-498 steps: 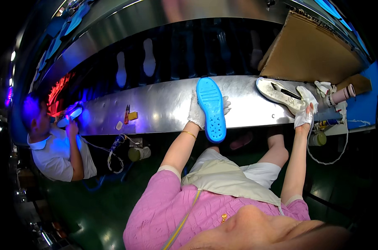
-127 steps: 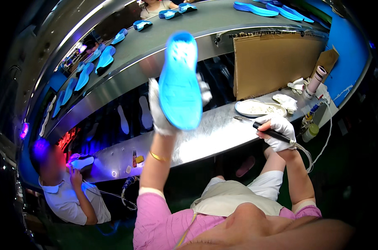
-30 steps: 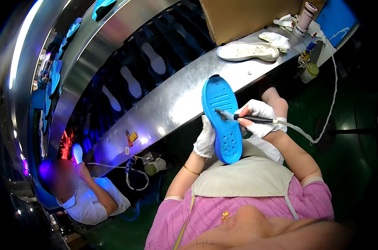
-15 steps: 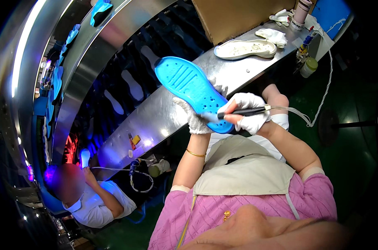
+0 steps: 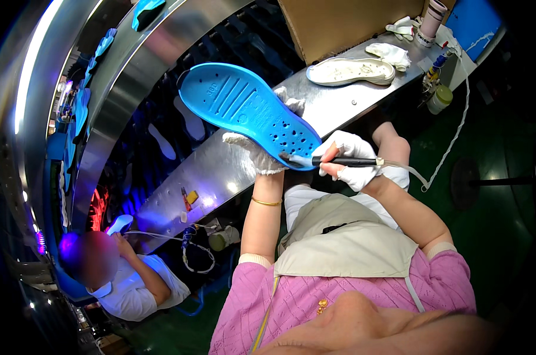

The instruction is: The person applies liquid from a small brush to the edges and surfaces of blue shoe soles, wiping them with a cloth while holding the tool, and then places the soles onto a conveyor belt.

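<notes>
My left hand (image 5: 255, 155), in a white knit glove, grips a blue shoe sole (image 5: 238, 103) across its narrower part. The thumb is on the near edge, and fingertips show beyond the far edge. Grooves and small holes mark the sole's upward face. My right hand (image 5: 355, 160), also gloved but with some fingertips bare, is closed around the black handle of a brush (image 5: 352, 161). Its bristles touch the holed end of the sole at the near edge. A clear tube (image 5: 407, 170) runs from the handle's rear end.
A metal bench (image 5: 220, 174) crosses in front of me, holding a cream shoe sole (image 5: 350, 72), white gloves (image 5: 390, 54) and a pink cup (image 5: 432, 21). Behind it stand a cardboard box (image 5: 339, 26) and a conveyor. Another person (image 5: 141, 284) works at left, holding a sole.
The blue sole has shifted left and toward the far side, its grooved face now turned more to view. The brush has moved slightly left, to the sole's near edge.
</notes>
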Motion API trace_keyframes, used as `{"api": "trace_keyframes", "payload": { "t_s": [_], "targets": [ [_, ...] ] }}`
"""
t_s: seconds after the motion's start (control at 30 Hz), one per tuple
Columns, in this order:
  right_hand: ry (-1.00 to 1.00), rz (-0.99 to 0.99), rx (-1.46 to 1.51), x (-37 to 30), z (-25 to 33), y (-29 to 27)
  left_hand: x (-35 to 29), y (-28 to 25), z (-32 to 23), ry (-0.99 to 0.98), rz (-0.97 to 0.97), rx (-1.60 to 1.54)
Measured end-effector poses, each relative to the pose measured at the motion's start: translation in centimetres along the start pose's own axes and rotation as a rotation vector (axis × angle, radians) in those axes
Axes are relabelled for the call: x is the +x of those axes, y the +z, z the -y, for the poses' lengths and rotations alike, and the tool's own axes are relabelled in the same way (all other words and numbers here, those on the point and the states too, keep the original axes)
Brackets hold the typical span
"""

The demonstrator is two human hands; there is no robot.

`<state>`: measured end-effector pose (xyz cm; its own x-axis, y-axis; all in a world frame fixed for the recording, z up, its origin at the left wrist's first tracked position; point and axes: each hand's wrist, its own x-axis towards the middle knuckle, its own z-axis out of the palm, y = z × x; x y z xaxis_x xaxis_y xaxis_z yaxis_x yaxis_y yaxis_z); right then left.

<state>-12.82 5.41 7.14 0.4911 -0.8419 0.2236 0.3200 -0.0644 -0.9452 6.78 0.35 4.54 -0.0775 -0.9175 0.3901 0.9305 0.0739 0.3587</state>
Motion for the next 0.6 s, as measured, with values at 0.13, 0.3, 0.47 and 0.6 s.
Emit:
{"api": "trace_keyframes", "payload": {
  "t_s": [0.13,0.3,0.47,0.6],
  "targets": [
    [0.34,-0.057,0.512,0.6,0.2,-1.0,0.1,0.1,-0.4,-0.016,-0.068,0.108],
    [0.194,-0.023,0.003,1.0,0.8,-1.9,0.4,0.3,-1.7,-0.238,0.008,0.332],
    [0.398,0.166,-0.188,2.3,1.7,-2.9,1.8,1.1,-2.3,-0.386,0.046,0.473],
    [0.571,0.245,-0.098,3.2,2.6,-4.1,2.9,2.1,-2.6,-0.512,0.005,0.723]
  ]
}}
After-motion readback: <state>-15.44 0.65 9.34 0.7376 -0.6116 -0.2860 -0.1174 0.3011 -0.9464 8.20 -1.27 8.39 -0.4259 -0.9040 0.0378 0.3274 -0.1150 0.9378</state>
